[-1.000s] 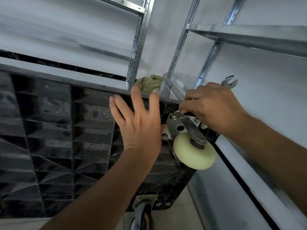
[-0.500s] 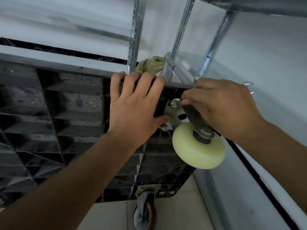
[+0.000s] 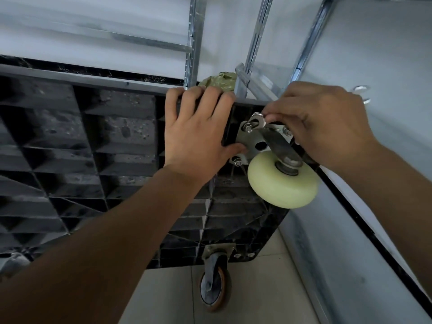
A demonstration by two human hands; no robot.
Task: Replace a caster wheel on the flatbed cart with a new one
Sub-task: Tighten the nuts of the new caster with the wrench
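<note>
Since a moment ago, your left hand (image 3: 198, 134) has settled on the upturned cart (image 3: 93, 148), fingers curled over its top edge. Cream caster wheel (image 3: 282, 183) sits at the cart's upper right corner, its metal plate (image 3: 253, 139) against the black ribbed underside. Your right hand (image 3: 320, 127) grips a wrench (image 3: 257, 119) fitted on a plate bolt. An older, darker caster (image 3: 215, 284) hangs below, above the tiled floor (image 3: 257, 288).
</note>
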